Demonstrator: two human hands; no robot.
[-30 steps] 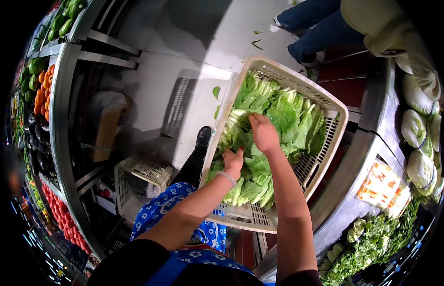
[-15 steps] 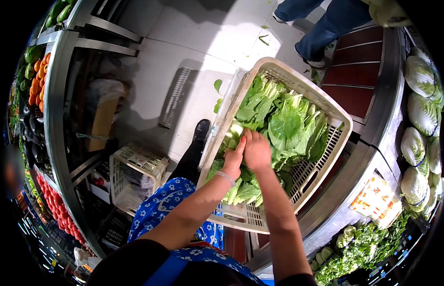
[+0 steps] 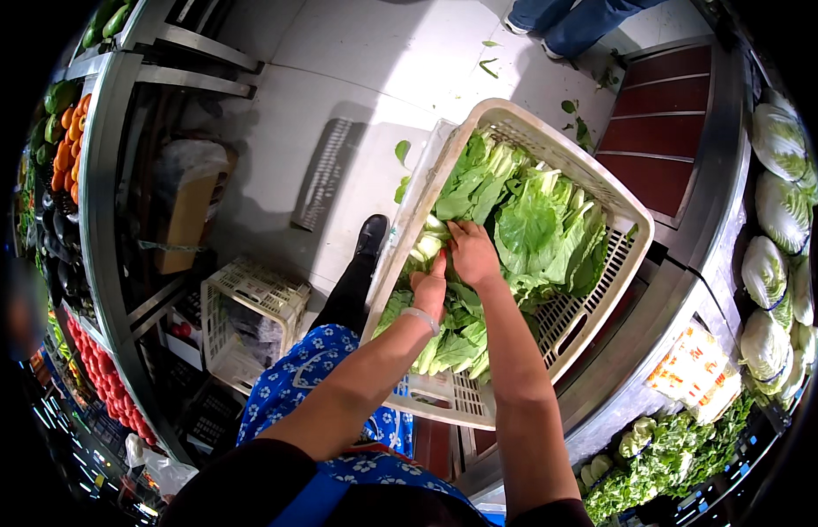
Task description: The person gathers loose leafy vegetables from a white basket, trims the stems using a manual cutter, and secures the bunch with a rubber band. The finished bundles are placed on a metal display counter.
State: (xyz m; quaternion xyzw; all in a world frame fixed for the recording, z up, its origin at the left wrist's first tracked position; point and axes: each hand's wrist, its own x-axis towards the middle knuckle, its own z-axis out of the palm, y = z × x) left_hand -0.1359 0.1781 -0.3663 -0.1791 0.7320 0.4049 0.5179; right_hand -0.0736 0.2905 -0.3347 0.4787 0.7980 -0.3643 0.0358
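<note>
A cream plastic crate (image 3: 642,224) with slotted walls stands in front of me, with bunches of leafy greens (image 3: 528,224) in it. My left hand (image 3: 432,290), with a pale bracelet at its wrist, is closed on greens near the crate's left side. Right beside it, my right hand (image 3: 473,255) pinches greens, its fingers bent around pale stem ends (image 3: 427,248). The two hands nearly touch, and leaves hide some of the fingertips.
A metal counter on the right holds Chinese cabbages (image 3: 765,272) and a printed bag (image 3: 697,373). At left, a smaller crate (image 3: 251,321) sits beneath a vegetable stand with orange peppers (image 3: 68,145). Another person's legs (image 3: 585,22) are at the top; leaf scraps lie on the floor.
My hands have shifted slightly among the greens, uncovering pale stem ends by the right fingers. The other person's legs have moved up, mostly out of view.
</note>
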